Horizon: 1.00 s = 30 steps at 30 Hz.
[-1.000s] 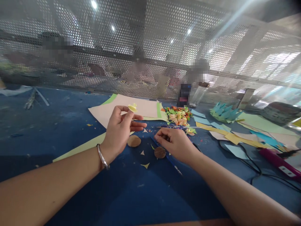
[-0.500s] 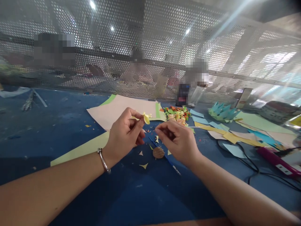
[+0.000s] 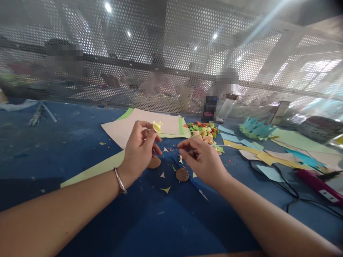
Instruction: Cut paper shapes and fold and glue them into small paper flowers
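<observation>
My left hand (image 3: 141,142) pinches a small yellow paper flower (image 3: 157,127) between thumb and fingertips, raised above the table. To its right, my right hand (image 3: 201,159) is closed, its thumb and forefinger pressed together. A thin, pale stick-like tool (image 3: 224,145) pokes out behind that hand; its tip is hard to make out. Below the hands lie a round brown disc (image 3: 182,175), a blue pen-like tool (image 3: 198,188) and small paper scraps (image 3: 166,190). A second brown disc (image 3: 154,162) is partly covered by my left hand.
Behind my right hand is a pile of small orange, green and yellow paper flowers (image 3: 205,131). Pink and green paper sheets (image 3: 150,117) lie at the back. On the right are paper strips (image 3: 248,149), a blue-green folded paper piece (image 3: 256,128), black cables and a purple power strip (image 3: 318,185).
My left hand has moved left and slightly up with the paper flower, turning it and uncovering more of the second disc. The right hand has hardly moved.
</observation>
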### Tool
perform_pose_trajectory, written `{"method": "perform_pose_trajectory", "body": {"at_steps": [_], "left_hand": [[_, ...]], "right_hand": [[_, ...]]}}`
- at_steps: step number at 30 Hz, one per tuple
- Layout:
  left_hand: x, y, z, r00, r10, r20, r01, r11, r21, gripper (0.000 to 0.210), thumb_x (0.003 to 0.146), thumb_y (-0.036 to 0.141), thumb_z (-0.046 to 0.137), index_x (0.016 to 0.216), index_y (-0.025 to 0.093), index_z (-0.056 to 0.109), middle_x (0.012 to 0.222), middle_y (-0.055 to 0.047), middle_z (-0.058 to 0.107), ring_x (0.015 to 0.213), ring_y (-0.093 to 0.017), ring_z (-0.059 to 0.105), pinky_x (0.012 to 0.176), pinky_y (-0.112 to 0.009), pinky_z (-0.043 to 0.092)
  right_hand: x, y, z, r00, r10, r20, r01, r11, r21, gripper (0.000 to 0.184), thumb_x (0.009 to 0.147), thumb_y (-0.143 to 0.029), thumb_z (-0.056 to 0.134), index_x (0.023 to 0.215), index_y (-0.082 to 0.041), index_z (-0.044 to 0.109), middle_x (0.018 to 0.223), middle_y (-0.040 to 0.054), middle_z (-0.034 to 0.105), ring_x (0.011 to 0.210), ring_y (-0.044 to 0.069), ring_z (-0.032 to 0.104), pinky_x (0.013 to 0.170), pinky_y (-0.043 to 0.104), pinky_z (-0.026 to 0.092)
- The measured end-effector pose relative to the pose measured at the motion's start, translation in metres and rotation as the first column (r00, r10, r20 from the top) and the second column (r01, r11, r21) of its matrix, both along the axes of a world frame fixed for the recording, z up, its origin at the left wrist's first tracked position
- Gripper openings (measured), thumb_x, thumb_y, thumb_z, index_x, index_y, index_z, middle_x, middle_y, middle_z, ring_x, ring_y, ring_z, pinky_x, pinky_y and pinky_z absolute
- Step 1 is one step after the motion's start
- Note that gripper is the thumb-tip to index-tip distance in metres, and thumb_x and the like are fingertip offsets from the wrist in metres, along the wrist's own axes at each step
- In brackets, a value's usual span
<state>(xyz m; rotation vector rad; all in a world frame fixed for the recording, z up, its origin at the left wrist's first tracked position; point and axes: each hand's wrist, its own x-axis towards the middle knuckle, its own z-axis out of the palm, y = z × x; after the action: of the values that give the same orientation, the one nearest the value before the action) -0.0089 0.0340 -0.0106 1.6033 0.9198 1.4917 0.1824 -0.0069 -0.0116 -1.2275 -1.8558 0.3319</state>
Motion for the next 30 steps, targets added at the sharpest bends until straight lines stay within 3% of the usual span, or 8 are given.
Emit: {"method": "perform_pose_trajectory", "body": {"at_steps": [5,13,18,20,23,26,30], "left_hand": [[0.005,-0.006,0.001,0.998,-0.039,0.053,0.041,0.998,-0.043,0.018,0.094,0.035,0.056,0.104,0.025,0.046,0.094,0.001,0.06,0.052,-0.008,0.064,0.038,-0.016,0.041],[0.01,-0.018,0.008,0.975,-0.187,0.123,0.198,0.976,-0.086,0.018,0.095,0.035,0.055,0.105,0.026,0.044,0.116,-0.003,0.063,0.054,-0.007,0.066,0.039,-0.016,0.042],[0.01,-0.023,0.009,0.918,-0.341,0.2,0.37,0.92,-0.129,0.015,0.096,0.034,0.054,0.104,0.028,0.043,0.097,0.001,0.069,0.06,-0.011,0.068,0.048,-0.019,0.049],[0.01,-0.024,0.009,0.908,-0.374,0.189,0.4,0.907,-0.127,0.012,0.097,0.033,0.052,0.103,0.028,0.044,0.084,0.003,0.068,0.062,-0.012,0.068,0.054,-0.022,0.052],[0.009,-0.024,0.007,0.927,-0.362,0.097,0.371,0.922,-0.112,0.009,0.097,0.033,0.053,0.1,0.027,0.046,0.062,0.006,0.057,0.052,-0.01,0.057,0.051,-0.02,0.047],[0.007,-0.022,0.005,0.964,-0.266,0.013,0.266,0.961,-0.076,0.011,0.095,0.034,0.058,0.098,0.027,0.05,0.053,0.008,0.043,0.043,-0.009,0.04,0.042,-0.019,0.032],[0.006,-0.02,0.005,0.988,-0.093,-0.124,0.098,0.995,0.033,0.014,0.092,0.035,0.063,0.095,0.025,0.055,0.059,0.005,0.05,0.045,-0.009,0.037,0.042,-0.024,0.025]], "right_hand": [[-0.003,-0.004,0.003,0.999,-0.021,-0.049,0.025,0.996,0.089,0.014,0.089,-0.022,0.059,0.102,-0.019,0.063,0.104,0.0058,0.062,0.058,0.008,0.055,0.054,0.023,0.045],[-0.014,-0.005,0.002,0.996,0.067,-0.056,-0.068,0.997,-0.022,0.04,0.088,-0.019,0.058,0.128,-0.022,0.057,0.12,0.0101,0.064,0.075,0.014,0.066,0.062,0.026,0.052],[-0.018,-0.003,0.0,0.991,0.115,-0.069,-0.121,0.989,-0.088,0.049,0.079,-0.007,0.058,0.127,-0.021,0.056,0.106,0.0061,0.07,0.074,0.014,0.065,0.062,0.025,0.05],[-0.017,-0.002,-0.001,0.985,0.149,-0.082,-0.159,0.98,-0.122,0.038,0.08,-0.008,0.058,0.117,-0.019,0.062,0.094,0.003,0.071,0.07,0.013,0.063,0.061,0.024,0.049],[-0.014,-0.001,-0.002,0.981,0.178,-0.079,-0.187,0.974,-0.126,0.013,0.088,-0.017,0.056,0.094,-0.018,0.067,0.078,0.0007,0.068,0.068,0.013,0.061,0.06,0.024,0.047],[-0.011,-0.002,-0.001,0.989,0.124,-0.083,-0.129,0.99,-0.06,0.012,0.092,-0.023,0.056,0.091,-0.019,0.067,0.072,-0.0006,0.065,0.063,0.012,0.058,0.057,0.023,0.045],[-0.008,-0.007,0.003,0.996,0.036,-0.084,-0.027,0.993,0.113,0.011,0.093,-0.026,0.058,0.092,-0.02,0.067,0.077,0.0006,0.065,0.067,0.012,0.059,0.062,0.024,0.047]]}}
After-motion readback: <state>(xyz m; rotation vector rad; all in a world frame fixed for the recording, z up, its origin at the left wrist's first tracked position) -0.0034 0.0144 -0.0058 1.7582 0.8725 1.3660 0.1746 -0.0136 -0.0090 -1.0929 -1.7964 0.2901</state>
